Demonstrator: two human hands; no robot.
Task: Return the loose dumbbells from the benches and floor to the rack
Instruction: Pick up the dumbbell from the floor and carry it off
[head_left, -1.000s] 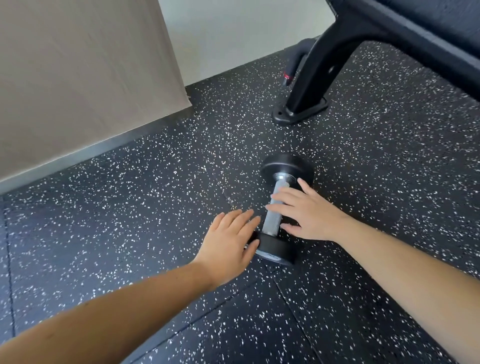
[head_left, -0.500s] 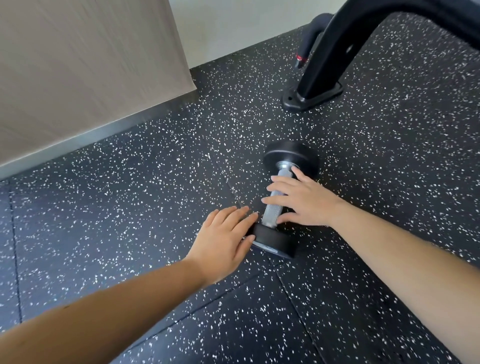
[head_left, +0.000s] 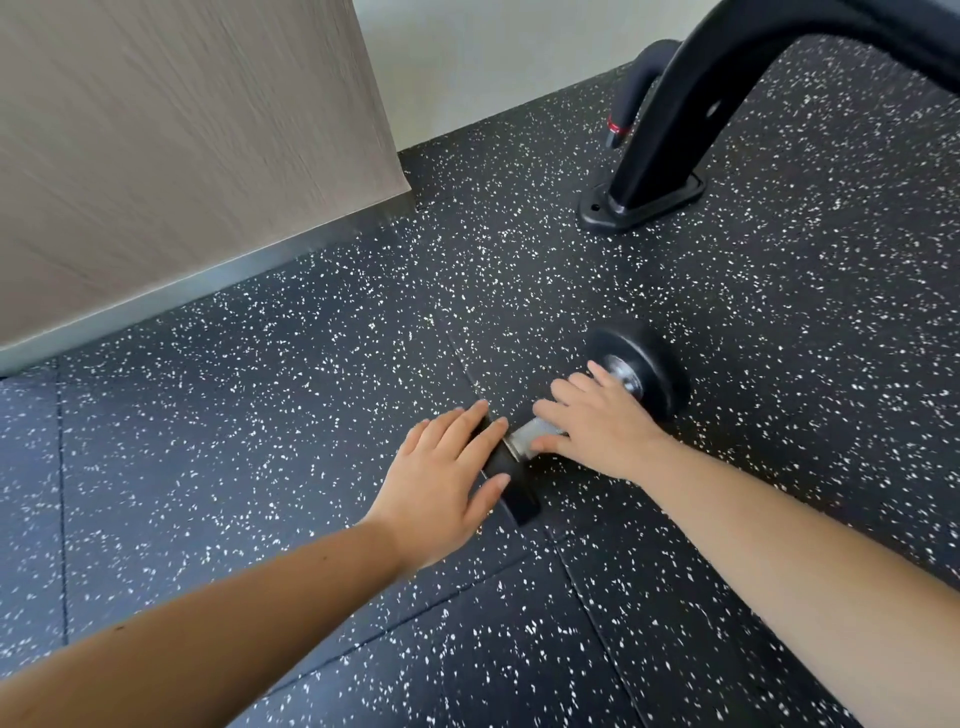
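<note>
Dumbbell (head_left: 652, 374) on the floor (head_left: 291, 415), centre-right of frame, long axis running lower left to upper right. Left hand (head_left: 441, 483) lies flat on the near head; right hand (head_left: 597, 426) is spread, fingers straight, across the handle.

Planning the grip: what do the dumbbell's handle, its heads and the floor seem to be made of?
The handle looks like bare metal, silvery and dull, probably steel; blur hides its texture. The heads look rubber-coated: matte black, rounded edges, faint sheen. The floor looks like rubber tiles, black with white flecks and visible seams.
</note>
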